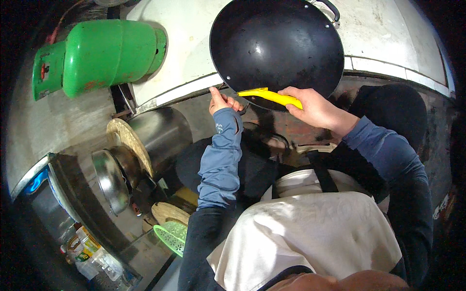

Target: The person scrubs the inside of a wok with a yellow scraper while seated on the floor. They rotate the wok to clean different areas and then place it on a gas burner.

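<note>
A large black wok (276,47) lies on a white tiled counter, its near rim overhanging the counter's edge. My right hand (315,109) grips a yellow-handled tool (271,96), whose tip points left at the wok's near-left rim; its exact kind is unclear. Just left of that tip, my left hand (224,102) is at the wok's near-left handle, thumb raised and fingers curled. The fingers seem to be around the handle, which is mostly hidden. The wok's far handle (332,10) shows at the upper right.
A green gas cylinder (109,52) lies to the upper left. Below it are a large metal pot (164,134), a round wooden board (129,142) and a metal pan (111,182). A light-green perforated basket (171,236) and plastic containers (91,251) sit lower left.
</note>
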The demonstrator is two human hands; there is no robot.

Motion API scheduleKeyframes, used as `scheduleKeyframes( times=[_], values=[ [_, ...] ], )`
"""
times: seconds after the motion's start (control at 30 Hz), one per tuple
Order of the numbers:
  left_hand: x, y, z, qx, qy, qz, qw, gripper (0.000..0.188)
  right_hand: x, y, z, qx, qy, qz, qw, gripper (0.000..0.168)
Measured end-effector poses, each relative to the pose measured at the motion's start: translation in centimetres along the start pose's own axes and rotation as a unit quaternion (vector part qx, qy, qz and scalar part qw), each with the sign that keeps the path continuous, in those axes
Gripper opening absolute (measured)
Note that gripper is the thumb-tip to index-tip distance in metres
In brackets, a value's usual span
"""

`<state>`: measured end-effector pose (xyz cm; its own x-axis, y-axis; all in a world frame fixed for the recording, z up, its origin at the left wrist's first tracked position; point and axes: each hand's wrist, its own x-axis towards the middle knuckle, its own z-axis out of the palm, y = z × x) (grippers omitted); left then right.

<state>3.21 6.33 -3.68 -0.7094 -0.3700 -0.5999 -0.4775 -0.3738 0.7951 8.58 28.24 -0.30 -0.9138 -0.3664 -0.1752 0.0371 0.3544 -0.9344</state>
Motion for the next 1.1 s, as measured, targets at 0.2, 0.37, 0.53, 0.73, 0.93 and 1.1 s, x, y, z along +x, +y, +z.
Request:
scheduleKeyframes(
  times=[0.2,0.37,0.53,0.73,0.93,1.1],
  values=[
    [0.0,0.7,0.7,-0.003,0.008,-0.001,1.0,0.049,-1.6,-2.6,-0.5,-0.123,-0.04,0.051,0.99,0.038],
    [-0.3,0.8,1.1,-0.023,0.015,0.0,1.0,0.049,-1.8,-2.7,0.4,-0.245,-0.003,-0.003,0.969,0.04],
    [-0.5,1.0,1.3,0.002,-0.01,0.038,0.999,0.048,-0.9,-2.9,0.7,-0.297,0.011,-0.022,0.955,0.043],
    [-1.3,1.1,2.3,0.004,-0.018,0.076,0.997,0.045,0.4,-3.2,1.7,-0.309,0.058,-0.057,0.948,0.042],
    [-0.8,0.9,2.1,0.03,-0.013,0.128,0.991,0.042,-0.2,-3.3,1.1,-0.283,0.106,-0.118,0.946,0.04],
    [0.6,1.1,1.2,0.138,0.007,0.189,0.972,0.043,-3.9,-4.4,0.2,-0.287,0.059,-0.038,0.955,0.04]
  ],
)
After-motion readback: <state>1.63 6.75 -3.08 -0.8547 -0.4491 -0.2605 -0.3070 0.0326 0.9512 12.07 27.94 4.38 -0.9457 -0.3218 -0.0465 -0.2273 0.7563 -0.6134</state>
